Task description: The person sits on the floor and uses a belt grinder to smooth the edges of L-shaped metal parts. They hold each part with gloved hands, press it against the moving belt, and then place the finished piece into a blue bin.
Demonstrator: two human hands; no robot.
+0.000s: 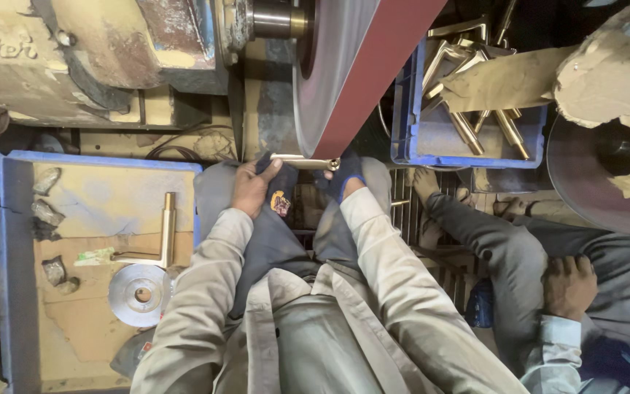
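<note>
Brass: a thin brass bar point(302, 160) lies crosswise against the lower edge of the sanding wheel point(329, 80), held at both ends.
Belt: dark red abrasive band point(388, 66) runs over the wheel's grey rim.
Left hand point(253, 186): fingers clenched on the bar's left end through a dark blue cloth point(277, 191).
Right hand point(343, 175): wrapped in blue cloth, fingers closed on the bar's right end, just under the wheel.
Left crate point(9, 241): blue tray holding an L-shaped brass handle point(162, 237), a grey metal disc point(138, 293) and grey lumps.
Right crate point(410, 124): blue bin of brass handles point(475, 124), beyond the wheel.
Co-worker: another person's hand point(569, 284) rests on a grey-trousered knee at right, well apart.
</note>
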